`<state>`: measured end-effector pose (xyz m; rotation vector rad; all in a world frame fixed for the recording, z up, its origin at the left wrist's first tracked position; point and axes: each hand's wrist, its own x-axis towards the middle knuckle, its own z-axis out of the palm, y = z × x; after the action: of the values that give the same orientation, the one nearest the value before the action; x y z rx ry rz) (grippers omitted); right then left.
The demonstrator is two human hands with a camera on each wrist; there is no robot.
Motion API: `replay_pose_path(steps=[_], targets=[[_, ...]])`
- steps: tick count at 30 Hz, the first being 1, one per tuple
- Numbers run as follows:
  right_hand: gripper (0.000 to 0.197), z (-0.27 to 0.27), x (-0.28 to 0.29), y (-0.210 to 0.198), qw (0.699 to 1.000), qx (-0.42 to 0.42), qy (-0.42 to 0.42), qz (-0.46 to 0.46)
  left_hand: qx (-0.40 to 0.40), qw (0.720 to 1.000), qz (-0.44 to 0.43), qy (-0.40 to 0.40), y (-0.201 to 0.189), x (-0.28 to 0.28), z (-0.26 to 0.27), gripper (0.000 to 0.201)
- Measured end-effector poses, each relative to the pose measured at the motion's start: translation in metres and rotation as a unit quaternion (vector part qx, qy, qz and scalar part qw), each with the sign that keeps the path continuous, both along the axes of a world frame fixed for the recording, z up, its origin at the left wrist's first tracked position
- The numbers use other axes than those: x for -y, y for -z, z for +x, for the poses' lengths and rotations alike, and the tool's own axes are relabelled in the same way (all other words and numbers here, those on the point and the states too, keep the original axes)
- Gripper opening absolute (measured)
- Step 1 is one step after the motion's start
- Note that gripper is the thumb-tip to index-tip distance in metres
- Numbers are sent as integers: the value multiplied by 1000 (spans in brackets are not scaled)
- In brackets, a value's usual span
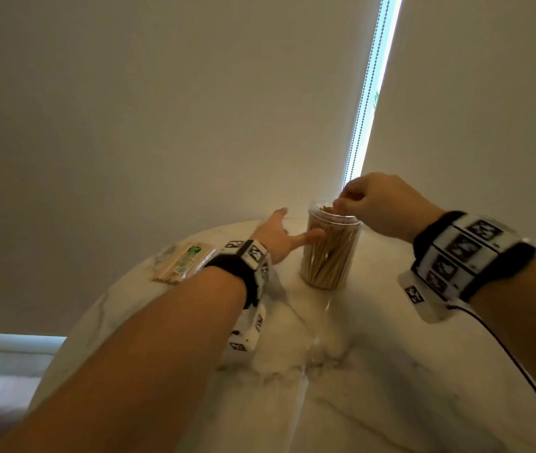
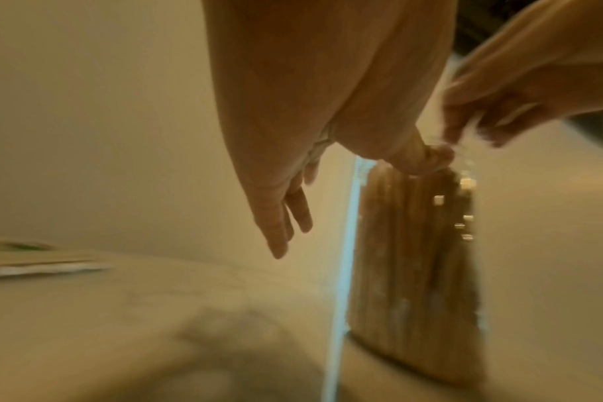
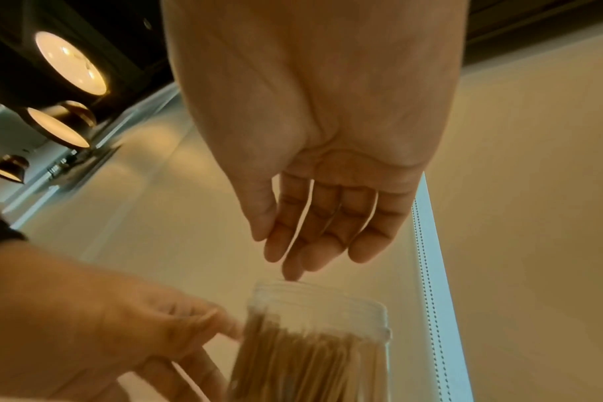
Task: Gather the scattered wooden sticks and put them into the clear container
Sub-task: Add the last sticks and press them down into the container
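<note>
A clear container (image 1: 330, 253) stands upright at the far side of the table, packed with wooden sticks (image 1: 325, 263). My left hand (image 1: 289, 232) lies beside its left wall with the fingers straight and the thumb touching the wall. My right hand (image 1: 343, 204) hovers over the open mouth with the fingertips pointing down at the rim. In the right wrist view the right hand's fingers (image 3: 293, 261) hang loosely together above the container (image 3: 314, 353) and no stick shows between them. The left wrist view is blurred; it shows the left thumb (image 2: 427, 160) on the container (image 2: 414, 272).
A flat packet of sticks with a green label (image 1: 181, 263) lies on the marble table (image 1: 390, 371) to the left of my left wrist. A blind with a bead chain (image 1: 368, 103) hangs right behind the table. A cable runs from the right wrist band.
</note>
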<state>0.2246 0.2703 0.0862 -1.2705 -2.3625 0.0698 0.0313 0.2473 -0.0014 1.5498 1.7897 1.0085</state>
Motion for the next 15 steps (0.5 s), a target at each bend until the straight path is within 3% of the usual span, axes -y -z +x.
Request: replay_pose_path(steps=[3,6,7,10,12,15], targets=[[22,16,29,19,1000,-11,-9,-6,-155,981,-65,-93,0,7,-58,56],[20,23,60,44,999,-20,-12,-25,-263,940,-145,-160,6,21,-106,33],[20,23,69,51,999,-23,-16,-41,-296,925,-182,-153,10,27,-115,29],[21,18,91,71,996,-11,-19,-92,-372,886,-244,-131,22,41,-124,52],[23,13,97,81,994,2,-22,-110,-385,882,-232,-138,25,45,-118,40],[21,3,101,87,991,8,-35,-126,-367,901,-193,-127,18,56,-98,32]])
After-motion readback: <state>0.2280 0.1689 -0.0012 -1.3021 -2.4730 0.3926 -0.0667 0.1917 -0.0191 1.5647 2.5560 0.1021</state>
